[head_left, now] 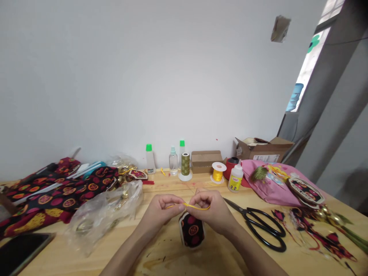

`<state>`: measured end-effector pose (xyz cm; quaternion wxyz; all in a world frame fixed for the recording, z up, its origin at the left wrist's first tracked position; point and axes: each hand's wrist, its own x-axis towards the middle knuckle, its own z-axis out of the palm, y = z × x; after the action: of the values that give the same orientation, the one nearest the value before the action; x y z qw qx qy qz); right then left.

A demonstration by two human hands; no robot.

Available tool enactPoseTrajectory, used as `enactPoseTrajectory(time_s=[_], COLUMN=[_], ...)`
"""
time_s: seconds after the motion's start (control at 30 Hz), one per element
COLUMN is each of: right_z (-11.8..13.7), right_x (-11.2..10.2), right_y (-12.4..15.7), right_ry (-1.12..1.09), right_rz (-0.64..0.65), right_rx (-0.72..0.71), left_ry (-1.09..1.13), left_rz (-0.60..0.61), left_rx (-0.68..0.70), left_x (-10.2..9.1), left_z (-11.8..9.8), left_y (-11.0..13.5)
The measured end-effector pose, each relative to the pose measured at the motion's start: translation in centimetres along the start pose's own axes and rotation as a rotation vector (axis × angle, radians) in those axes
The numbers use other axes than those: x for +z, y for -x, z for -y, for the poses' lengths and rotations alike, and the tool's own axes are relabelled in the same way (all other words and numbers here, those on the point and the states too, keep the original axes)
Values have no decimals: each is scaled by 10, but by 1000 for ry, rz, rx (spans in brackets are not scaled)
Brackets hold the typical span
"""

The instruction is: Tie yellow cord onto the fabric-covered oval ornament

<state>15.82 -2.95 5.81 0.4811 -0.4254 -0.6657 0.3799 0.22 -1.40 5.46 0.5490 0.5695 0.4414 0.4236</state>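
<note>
A thin yellow cord [188, 205] runs between my two hands, crossing at its middle. My left hand [166, 209] pinches one side of it between thumb and fingers. On the other side my right hand [211, 209] pinches the cord the same way. Just below the crossing hangs a small dark patterned fabric piece [192, 230] with a pale edge and red and orange round motifs. Its top is partly hidden by my fingers. Black-handled scissors [260, 224] lie open on the table to the right of my right hand.
Behind my hands stand a yellow cord spool [217, 174], a glue bottle [235, 178], an olive thread cone [185, 165] and green-capped bottles. Patterned cloth [71, 193], a plastic bag [106, 214] and a phone [23, 251] lie left. A pink bag [267, 188] and fabric scraps [319, 234] lie right.
</note>
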Motion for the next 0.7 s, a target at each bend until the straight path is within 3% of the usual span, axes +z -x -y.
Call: enactPoseTrajectory(time_s=[0.17, 0.4, 0.57, 0.7], right_z=[0, -3, -6, -7], right_x=[-2, -12, -13, -13], right_y=[-1, -4, -5, -5], right_ry=[-292, -374, -474, -468], right_rz=[73, -133, -149, -150], right_rx=[174, 184, 202, 165], left_ry=[1, 156, 279, 313], left_rz=[2, 29, 102, 93], left_rx=[-26, -89, -110, -121], left_x=[0, 1, 0, 0], left_z=[2, 2, 4, 2], left_y=[0, 0, 0, 1])
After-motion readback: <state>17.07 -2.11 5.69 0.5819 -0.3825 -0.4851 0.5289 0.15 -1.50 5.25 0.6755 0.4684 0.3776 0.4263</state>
